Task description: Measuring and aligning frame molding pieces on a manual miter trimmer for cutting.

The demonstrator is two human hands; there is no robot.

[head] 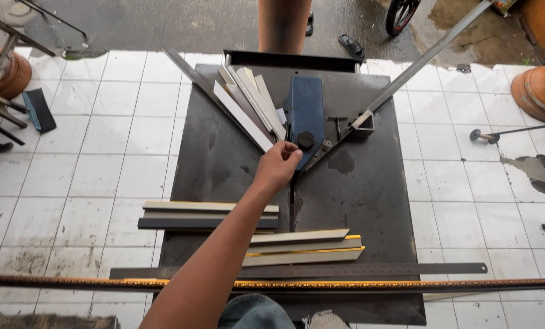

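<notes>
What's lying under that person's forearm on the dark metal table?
Under the left forearm lie two stacks of frame moulding strips and a long steel ruler on the table. Their covered middle parts cannot be seen.

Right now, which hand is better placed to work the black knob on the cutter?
Probably the left hand: its fingers already reach the black knob beside the blue block. The right hand is out of view.

Blue blade housing, black knob
</notes>
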